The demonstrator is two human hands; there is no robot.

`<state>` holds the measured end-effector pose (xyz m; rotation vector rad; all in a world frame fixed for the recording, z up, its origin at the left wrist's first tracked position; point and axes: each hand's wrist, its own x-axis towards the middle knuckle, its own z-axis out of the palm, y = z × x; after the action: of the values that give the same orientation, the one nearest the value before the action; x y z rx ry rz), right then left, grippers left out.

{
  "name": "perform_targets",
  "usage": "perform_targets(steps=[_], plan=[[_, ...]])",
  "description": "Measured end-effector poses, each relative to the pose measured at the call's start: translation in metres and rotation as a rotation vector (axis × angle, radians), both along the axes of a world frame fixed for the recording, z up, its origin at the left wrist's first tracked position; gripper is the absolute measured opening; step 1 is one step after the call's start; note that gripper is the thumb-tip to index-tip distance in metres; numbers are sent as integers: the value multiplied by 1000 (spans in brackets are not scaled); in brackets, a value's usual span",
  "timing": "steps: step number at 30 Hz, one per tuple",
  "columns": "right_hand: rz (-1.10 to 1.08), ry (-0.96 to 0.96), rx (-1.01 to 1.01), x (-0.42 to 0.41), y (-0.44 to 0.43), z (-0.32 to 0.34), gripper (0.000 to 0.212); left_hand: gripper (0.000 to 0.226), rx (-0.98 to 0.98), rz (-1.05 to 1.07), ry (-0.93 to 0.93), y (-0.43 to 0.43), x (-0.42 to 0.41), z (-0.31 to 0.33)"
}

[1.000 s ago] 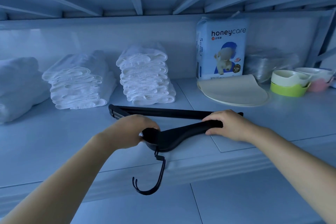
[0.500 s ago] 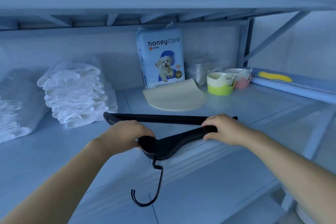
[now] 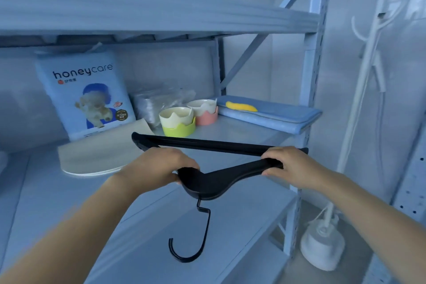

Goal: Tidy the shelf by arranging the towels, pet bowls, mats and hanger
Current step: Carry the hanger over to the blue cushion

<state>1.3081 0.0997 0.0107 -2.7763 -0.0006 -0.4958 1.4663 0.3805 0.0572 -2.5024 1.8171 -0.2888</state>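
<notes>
2 hands on the hanger

Both of my hands hold the black hanger (image 3: 212,182) over the front of the shelf (image 3: 242,136). My left hand (image 3: 159,166) is curled round its left shoulder, right beside the neck, fingers wrapped over the top. My right hand (image 3: 292,166) grips the right shoulder near its tip, where the straight bar meets it. The hanger lies nearly flat, bar on the far side, neck toward me, and its hook hangs down below the shelf's front edge. I cannot tell whether the bar touches the board.

Behind the hanger, 2 bowls sit close together: a green bowl (image 3: 178,127) nearer me and a pink bowl (image 3: 206,116) just behind it, each with a cream insert. To their right a folded blue mat (image 3: 272,117) with a yellow shape on it lies at the shelf's end. To their left a beige mat (image 3: 96,154) lies flat, with a "honeycare" pack (image 3: 85,94) standing behind it and a clear bag (image 3: 156,101) beside the pack. A white stand (image 3: 359,99) rises right of the shelf.
</notes>
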Motion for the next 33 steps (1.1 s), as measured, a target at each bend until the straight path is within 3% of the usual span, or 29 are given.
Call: perform_targets(steps=[8,11,21,29,33], plan=[[-116,-29,-16,-46,-99,0,16,25,-42,-150,-47,-120,-10,-5],[-148,-70,-15,-50,-127,2,12,34,-79,-192,-96,-153,-2,-4],[-222,-149,-12,-3,-224,18,16,39,-100,-269,-209,-268,63,28],[-255,-123,40,75,-293,33,11,42,-80,-250,-113,-364,156,38],[-275,-3,63,105,-317,23,11,42,-191,-216,29,-390,191,29]])
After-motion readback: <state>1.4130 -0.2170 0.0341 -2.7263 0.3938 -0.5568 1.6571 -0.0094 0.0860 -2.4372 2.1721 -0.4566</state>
